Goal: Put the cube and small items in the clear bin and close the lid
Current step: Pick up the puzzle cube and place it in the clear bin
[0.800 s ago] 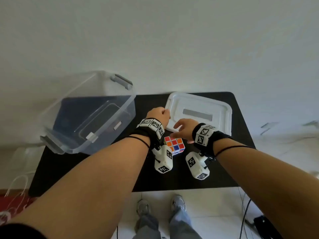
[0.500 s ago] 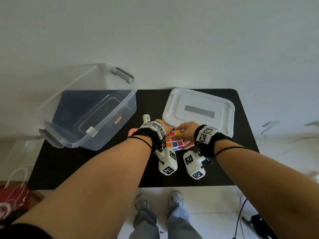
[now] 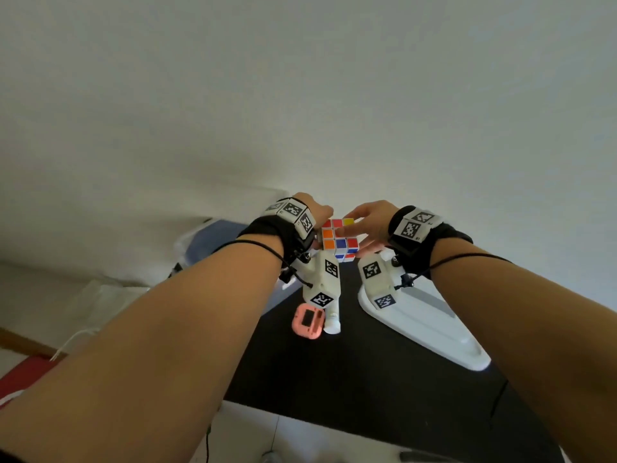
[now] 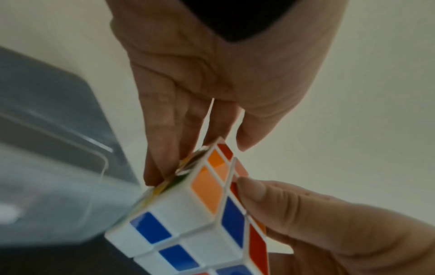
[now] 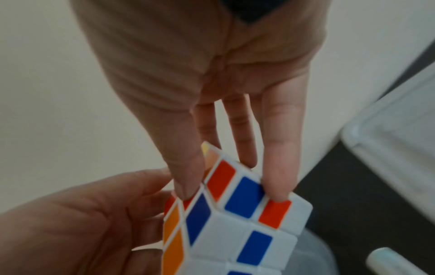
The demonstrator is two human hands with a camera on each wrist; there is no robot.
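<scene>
Head view: both hands hold the cube [image 3: 339, 240] up in the air, well above the counter [image 3: 384, 362]. Left hand [image 3: 315, 212] at the cube's 9 o'clock, right hand [image 3: 372, 223] at its 3 o'clock, each grip closed on a side. Bin [image 3: 213, 235] sits at 9–10 o'clock, mostly hidden behind the left arm. Lid [image 3: 430, 329] lies at 4 o'clock on the counter. Pink item [image 3: 307, 320] and a white tube [image 3: 332, 324] lie at 6 o'clock, not yet binned.

Left wrist view: left fingers [image 4: 162, 148] press the cube's far face, right thumb [image 4: 254, 189] on the near edge. Bin wall [image 4: 58, 167] at 9 o'clock, blurred.

Right wrist view: right fingers [image 5: 280, 167] pinch the cube's top edge; lid rim [image 5: 388, 139] at 3 o'clock.

Judgement: next is carrying the cube leftward over the bin rim. Best to keep both grips firm, clear the rim before lowering, and set it down rather than drop. Room is open above; the bin's near wall is the one edge to mind.
</scene>
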